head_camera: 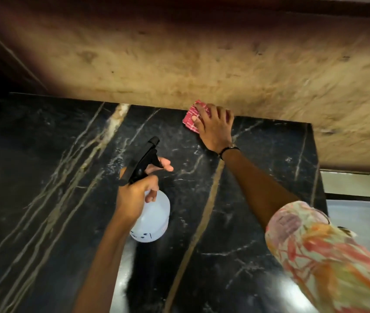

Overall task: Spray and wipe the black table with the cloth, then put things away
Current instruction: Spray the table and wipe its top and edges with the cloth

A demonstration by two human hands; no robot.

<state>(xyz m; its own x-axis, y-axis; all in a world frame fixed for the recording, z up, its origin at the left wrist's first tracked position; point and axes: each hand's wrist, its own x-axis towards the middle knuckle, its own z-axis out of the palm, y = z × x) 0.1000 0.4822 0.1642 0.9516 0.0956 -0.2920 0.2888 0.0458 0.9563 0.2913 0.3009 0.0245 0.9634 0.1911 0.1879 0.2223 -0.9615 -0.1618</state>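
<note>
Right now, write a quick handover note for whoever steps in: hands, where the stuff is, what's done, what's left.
Left hand: gripping the spray bottle by its neck, held above the black table.
Right hand: pressing the red cloth flat on the table's far edge, against the wall.
Done: wet streaks show near the bottle, so spraying has begun.
Left: finish wiping, then put bottle and cloth away.

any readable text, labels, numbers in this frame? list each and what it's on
None readable.
Spray bottle, held in the left hand: small dark marks near its base, too blurred to read.
Red cloth under the right hand: woven pattern only, no text.
Black table: light veins only, no lettering.
</note>
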